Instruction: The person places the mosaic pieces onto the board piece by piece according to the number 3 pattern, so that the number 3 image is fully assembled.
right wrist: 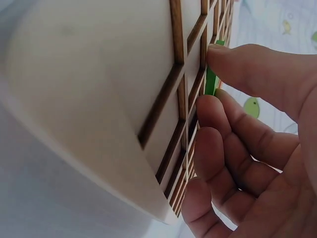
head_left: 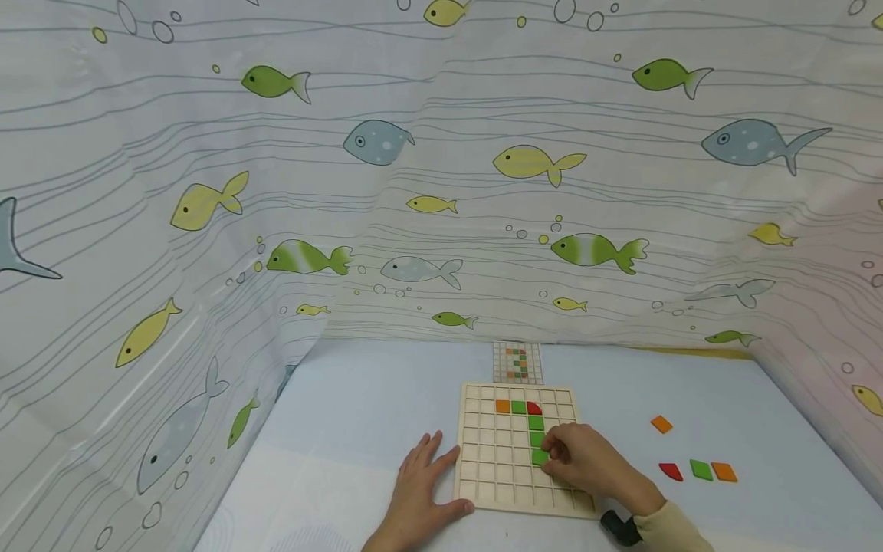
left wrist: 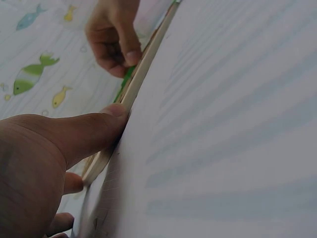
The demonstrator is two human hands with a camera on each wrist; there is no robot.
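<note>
A wooden grid board (head_left: 493,460) lies on the table. Along its upper part run an orange tile (head_left: 503,406), a green tile and a red rounded tile (head_left: 534,408), with several green tiles in a column below. My right hand (head_left: 586,460) pinches the lowest green tile (head_left: 539,458) between thumb and index finger; in the right wrist view this green tile (right wrist: 211,82) stands at the grid between the fingertips. My left hand (head_left: 421,498) is spread at the board's lower left corner, its thumb touching the board's edge (left wrist: 141,74) in the left wrist view.
A small pattern card (head_left: 517,363) lies behind the board. Right of it are an orange tile (head_left: 661,424), a red rounded tile (head_left: 670,471), a green tile (head_left: 700,470) and another orange tile (head_left: 724,471). A fish-print curtain (head_left: 441,230) surrounds the table.
</note>
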